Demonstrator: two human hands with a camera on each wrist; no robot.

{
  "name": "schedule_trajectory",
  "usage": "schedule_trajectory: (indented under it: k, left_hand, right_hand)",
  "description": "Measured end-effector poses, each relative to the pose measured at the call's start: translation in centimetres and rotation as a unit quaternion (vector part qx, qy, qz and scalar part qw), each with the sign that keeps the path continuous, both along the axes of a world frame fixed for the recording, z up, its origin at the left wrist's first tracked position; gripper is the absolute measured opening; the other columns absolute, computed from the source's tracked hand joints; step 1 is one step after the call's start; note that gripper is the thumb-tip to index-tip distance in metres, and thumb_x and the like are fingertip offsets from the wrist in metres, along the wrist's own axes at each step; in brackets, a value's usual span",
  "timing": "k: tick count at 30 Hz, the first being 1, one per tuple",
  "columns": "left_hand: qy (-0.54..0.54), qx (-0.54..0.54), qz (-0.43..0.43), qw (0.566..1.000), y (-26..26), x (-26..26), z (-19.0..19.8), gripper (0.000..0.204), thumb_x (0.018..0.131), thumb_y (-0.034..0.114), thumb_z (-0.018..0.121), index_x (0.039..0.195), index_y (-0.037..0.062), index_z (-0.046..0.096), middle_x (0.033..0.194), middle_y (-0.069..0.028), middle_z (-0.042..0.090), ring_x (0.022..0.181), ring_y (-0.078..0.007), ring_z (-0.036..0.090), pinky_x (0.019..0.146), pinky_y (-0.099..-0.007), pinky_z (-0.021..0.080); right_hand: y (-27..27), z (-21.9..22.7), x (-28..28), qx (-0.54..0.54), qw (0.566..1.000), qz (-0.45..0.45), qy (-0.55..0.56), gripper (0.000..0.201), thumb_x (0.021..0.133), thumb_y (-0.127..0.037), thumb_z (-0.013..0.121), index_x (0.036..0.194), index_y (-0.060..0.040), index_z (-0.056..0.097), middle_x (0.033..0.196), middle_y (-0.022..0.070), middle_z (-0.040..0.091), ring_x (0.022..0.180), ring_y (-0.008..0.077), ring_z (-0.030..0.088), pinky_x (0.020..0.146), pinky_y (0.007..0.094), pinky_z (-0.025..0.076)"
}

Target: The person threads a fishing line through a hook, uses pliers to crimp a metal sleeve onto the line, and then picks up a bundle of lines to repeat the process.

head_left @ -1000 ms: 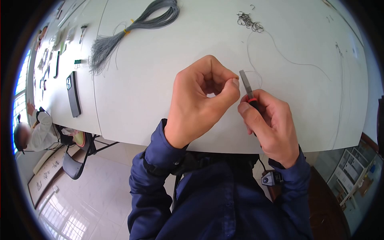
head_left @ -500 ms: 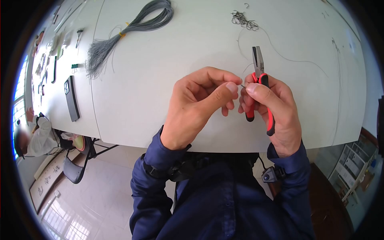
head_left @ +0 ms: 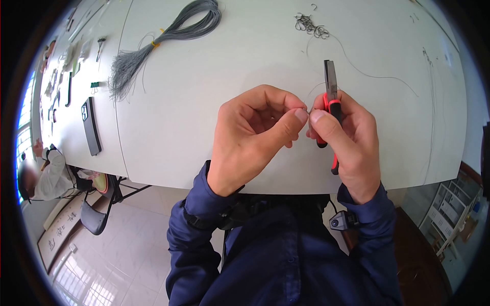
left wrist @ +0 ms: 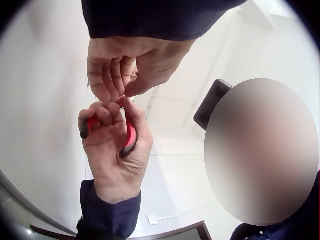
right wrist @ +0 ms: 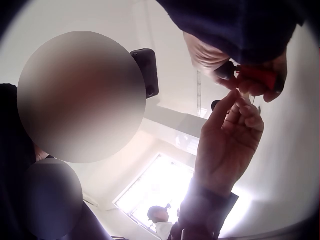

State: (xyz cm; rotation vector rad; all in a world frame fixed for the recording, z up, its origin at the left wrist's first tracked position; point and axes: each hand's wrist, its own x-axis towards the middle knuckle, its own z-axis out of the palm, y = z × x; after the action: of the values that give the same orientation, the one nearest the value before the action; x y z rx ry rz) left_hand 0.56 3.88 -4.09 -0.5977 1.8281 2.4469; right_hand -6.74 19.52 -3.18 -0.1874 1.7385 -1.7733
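In the head view the left hand pinches a tiny dark piece between thumb and forefinger; what it is cannot be told for sure. The right hand holds red-and-black pliers in its palm, jaws pointing away from the body. Its thumb and forefinger meet the left fingertips at the same small piece. A thin line curves up from the fingers beside the pliers. In the left wrist view the plier handles show across the right palm.
A pile of hooks lies at the back of the white table, with a long thin line running right. A tied grey bundle of strands is at back left, a phone near the left. Another person sits far left.
The pliers have turned back in the right hand, from jaws near the left fingertips to pointing away. The right thumb and fingers have moved in to the left fingertips.
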Motion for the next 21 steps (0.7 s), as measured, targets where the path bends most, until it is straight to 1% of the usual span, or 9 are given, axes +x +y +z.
schedule_trajectory:
  k: [4,6,9,12,15,18,21]
  left_hand:
    - [0.013,0.071,0.01,0.997,0.1,0.1,-0.6,0.013,0.095,0.007,0.065,0.101,-0.0045,0.065,0.085,-0.0092,0.068,0.071,-0.014,0.065,0.062,-0.0285,0.053]
    - [0.011,0.083,0.017,0.996,0.4,0.0,-0.6,0.013,0.096,0.007,0.064,0.101,-0.0045,0.064,0.085,-0.0094,0.068,0.071,-0.0143,0.065,0.062,-0.0291,0.054]
    - [0.015,0.093,0.018,0.995,0.4,0.1,-0.8,0.012,0.097,0.006,0.063,0.102,-0.0045,0.064,0.085,-0.0095,0.068,0.071,-0.0148,0.065,0.061,-0.0298,0.054]
    - [0.014,0.099,0.02,0.995,0.4,0.1,-0.8,0.012,0.097,0.006,0.061,0.102,-0.0044,0.064,0.086,-0.0093,0.068,0.071,-0.015,0.065,0.061,-0.0305,0.054]
    - [0.015,0.11,0.026,0.993,0.4,0.1,-0.9,0.012,0.097,0.006,0.06,0.103,-0.0043,0.064,0.087,-0.0091,0.068,0.071,-0.0152,0.065,0.06,-0.0308,0.054]
    - [0.015,0.128,0.028,0.991,0.4,0.1,-0.9,0.013,0.098,0.006,0.06,0.103,-0.0042,0.063,0.086,-0.0089,0.067,0.07,-0.0155,0.065,0.058,-0.0306,0.054]
    - [0.012,0.139,0.024,0.99,0.3,0.2,-0.8,0.013,0.098,0.007,0.06,0.104,-0.004,0.063,0.084,-0.009,0.067,0.068,-0.0158,0.065,0.056,-0.0303,0.054]
  right_hand:
    - [-0.1,0.0,0.3,0.019,0.999,0.002,0.048,0.01,0.092,-0.01,0.064,0.089,-0.0015,0.06,0.076,0.0001,0.061,0.07,0.0058,0.054,0.066,0.0232,0.043]
    - [-0.3,0.2,0.5,0.033,0.995,-0.005,0.091,0.009,0.092,-0.01,0.064,0.089,-0.0015,0.06,0.074,0.0012,0.063,0.068,0.0061,0.054,0.065,0.0235,0.043]
    - [-0.1,-0.7,0.6,0.062,0.98,-0.002,0.192,0.009,0.091,-0.009,0.065,0.091,-0.0012,0.06,0.072,0.0025,0.064,0.067,0.0063,0.056,0.063,0.0241,0.044]
    - [-0.3,-0.9,1.0,0.063,0.974,-0.009,0.215,0.009,0.092,-0.008,0.065,0.092,-0.001,0.06,0.072,0.0023,0.065,0.066,0.0061,0.057,0.063,0.0238,0.045]
    - [-0.6,-0.6,1.3,0.044,0.981,-0.021,0.188,0.008,0.093,-0.007,0.065,0.093,-0.0008,0.059,0.072,0.0027,0.065,0.064,0.006,0.056,0.063,0.0233,0.046]
    - [-0.4,-0.9,1.2,0.044,0.978,-0.007,0.203,0.006,0.094,-0.006,0.063,0.094,-0.0009,0.06,0.073,0.0026,0.065,0.063,0.0064,0.057,0.063,0.0234,0.047]
    - [-0.4,-0.5,1.2,-0.038,0.998,-0.013,0.04,0.009,0.094,-0.009,0.064,0.094,-0.0013,0.061,0.075,0.0036,0.065,0.065,0.0076,0.057,0.063,0.0245,0.046]
